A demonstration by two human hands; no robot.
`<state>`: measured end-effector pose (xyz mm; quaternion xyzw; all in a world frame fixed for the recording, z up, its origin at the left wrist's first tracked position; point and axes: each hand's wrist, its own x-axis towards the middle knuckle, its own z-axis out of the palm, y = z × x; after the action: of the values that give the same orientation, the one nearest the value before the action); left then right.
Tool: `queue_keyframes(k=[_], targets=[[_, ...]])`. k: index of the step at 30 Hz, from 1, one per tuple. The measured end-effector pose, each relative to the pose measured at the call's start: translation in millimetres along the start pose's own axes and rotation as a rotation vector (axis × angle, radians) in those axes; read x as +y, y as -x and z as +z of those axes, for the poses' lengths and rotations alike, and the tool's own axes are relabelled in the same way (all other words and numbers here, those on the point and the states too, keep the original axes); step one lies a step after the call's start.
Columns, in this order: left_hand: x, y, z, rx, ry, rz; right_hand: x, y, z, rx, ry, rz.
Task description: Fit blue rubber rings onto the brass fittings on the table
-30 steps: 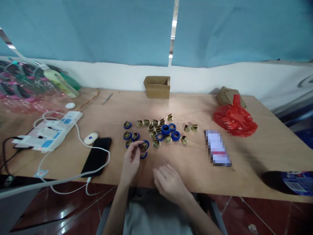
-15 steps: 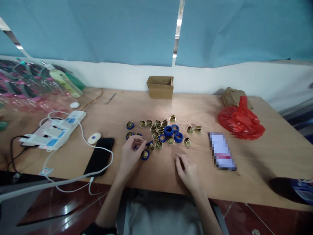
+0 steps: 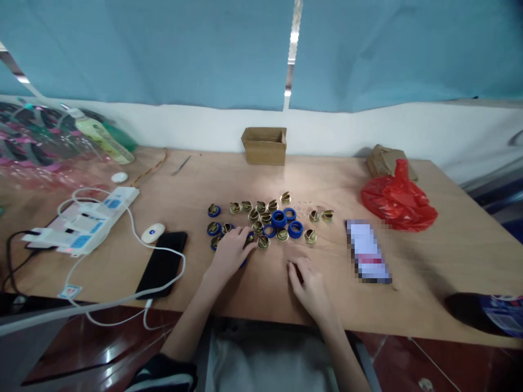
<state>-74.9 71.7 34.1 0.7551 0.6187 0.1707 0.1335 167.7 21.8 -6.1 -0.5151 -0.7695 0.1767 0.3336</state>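
L hand [image 3: 235,251] rightward, nr rnd brassy pcs [image 3: 263,242]

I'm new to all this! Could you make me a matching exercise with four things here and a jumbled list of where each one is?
Things:
1. Left hand
2. Right hand
3. Cardboard box
4. Red plastic bag

Places:
A. In front of the brown package
B. At the back of the table, by the wall
C. Apart from the brass pieces, toward the table's front edge
D. In among the brass pieces

Pairs: 1-D, 2-C, 3-B, 4-A
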Motion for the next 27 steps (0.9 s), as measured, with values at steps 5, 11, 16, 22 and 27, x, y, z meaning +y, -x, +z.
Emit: queue_keyframes(k=[5,11,16,22,27], targets=[[-3.8,-2.0,1.4,0.012,0.036,-0.001,2.6,0.6,1.8,0.004,0.003,-0.008],[-4.3,3.1,-2.5,0.047,0.234,-0.006,3.6,0.6,2.7,0.005,0.007,-0.026],[-14.1,10.2,-8.4,0.046,0.283,-0.061,2.8,0.5,2.2,-0.008,0.006,-0.003],[-36.9,4.2,-11.9,0.036,0.195,0.074,2.7,0.4,1.7,-0.011,0.002,0.0],[-44.2,-2.8,-7.0,0.001,0.129,0.088,2.6,0.3,1.3,0.007,-0.005,-0.005]])
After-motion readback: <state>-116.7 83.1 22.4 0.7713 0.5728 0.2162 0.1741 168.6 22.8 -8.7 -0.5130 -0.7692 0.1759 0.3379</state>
